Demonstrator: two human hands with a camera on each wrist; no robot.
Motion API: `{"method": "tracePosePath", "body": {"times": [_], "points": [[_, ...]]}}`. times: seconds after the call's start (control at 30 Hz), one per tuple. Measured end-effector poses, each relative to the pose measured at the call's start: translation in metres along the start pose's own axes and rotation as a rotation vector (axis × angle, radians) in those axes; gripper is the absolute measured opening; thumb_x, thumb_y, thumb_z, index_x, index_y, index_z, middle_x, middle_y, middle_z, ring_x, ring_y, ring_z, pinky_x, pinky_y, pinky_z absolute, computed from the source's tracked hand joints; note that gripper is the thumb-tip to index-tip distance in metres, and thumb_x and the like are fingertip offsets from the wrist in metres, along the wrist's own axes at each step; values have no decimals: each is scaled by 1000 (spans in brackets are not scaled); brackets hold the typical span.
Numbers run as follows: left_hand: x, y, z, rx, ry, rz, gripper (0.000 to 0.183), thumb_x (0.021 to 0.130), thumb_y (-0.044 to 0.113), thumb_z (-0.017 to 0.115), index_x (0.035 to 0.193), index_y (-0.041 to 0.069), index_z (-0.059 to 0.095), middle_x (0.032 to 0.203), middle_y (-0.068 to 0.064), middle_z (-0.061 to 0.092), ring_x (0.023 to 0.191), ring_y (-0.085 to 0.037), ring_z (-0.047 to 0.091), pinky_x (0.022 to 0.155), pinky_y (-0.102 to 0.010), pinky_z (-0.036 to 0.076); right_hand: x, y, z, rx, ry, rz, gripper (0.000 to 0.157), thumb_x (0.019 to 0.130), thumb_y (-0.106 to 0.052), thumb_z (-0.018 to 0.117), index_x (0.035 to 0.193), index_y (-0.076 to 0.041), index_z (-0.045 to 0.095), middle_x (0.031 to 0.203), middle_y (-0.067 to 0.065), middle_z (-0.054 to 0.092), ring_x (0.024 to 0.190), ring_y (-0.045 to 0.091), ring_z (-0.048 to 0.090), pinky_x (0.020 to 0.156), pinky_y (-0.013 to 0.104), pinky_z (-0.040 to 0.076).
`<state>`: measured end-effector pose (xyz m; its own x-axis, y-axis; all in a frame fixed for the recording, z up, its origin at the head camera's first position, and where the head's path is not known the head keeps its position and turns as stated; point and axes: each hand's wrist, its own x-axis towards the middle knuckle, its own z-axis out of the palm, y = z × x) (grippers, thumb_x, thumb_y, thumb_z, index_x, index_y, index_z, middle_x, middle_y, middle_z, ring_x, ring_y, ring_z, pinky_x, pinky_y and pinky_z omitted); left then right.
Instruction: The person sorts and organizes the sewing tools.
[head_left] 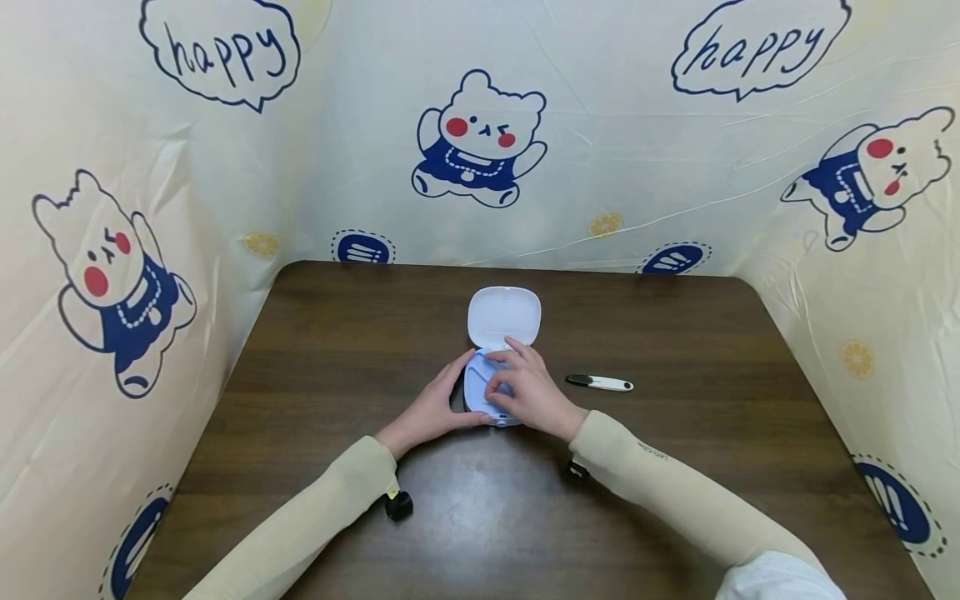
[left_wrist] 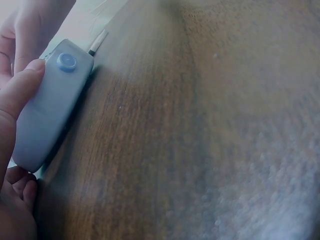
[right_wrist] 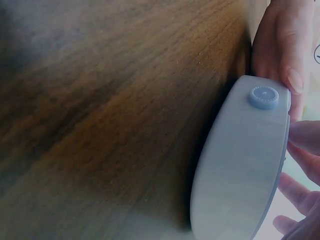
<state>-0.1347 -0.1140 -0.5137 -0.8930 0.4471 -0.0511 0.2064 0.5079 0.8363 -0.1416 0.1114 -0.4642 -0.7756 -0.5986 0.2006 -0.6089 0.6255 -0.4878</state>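
Note:
A pale blue pill case [head_left: 474, 392] lies on the table with its white hinged lid [head_left: 504, 317] swung back. My left hand [head_left: 435, 404] grips the case from the left, thumb at the near edge and fingers along the far left side. Over the inside of the case is my right hand [head_left: 528, 387], its thumb and forefinger bent together at the blue inner part, the other fingers spread above. Whether anything is between those tips is hidden. A round blue button [right_wrist: 264, 97] stands out from the case's front wall, also seen in the left wrist view.
A slim black-and-white tool [head_left: 600, 383], perhaps a small cutter, lies right of the case. The dark wooden table [head_left: 360, 333] is bordered at the back and sides by a printed cloth [head_left: 585, 167].

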Motion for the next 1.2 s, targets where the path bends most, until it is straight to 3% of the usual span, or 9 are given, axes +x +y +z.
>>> {"method": "tracePosePath", "body": {"times": [0.9,1.2], "points": [[1,-1,-1,-3,5,6,114,83,49,87,168,23,16,170,-10,25,155,-28,29,123,-54,28,11,-2,6,-117,-3,-36,10,92,-23,82,86,-18,75,145,20,58,151,49,28,116,75,22],[0,-1,0,-8,8,3,114,83,54,86,168,25,17,170,-8,25,154,-28,30,122,-55,29,7,-2,7,-97,4,-52,6,94,-21,79,90,-19,75,141,17,61,149,47,33,116,74,21]]}}
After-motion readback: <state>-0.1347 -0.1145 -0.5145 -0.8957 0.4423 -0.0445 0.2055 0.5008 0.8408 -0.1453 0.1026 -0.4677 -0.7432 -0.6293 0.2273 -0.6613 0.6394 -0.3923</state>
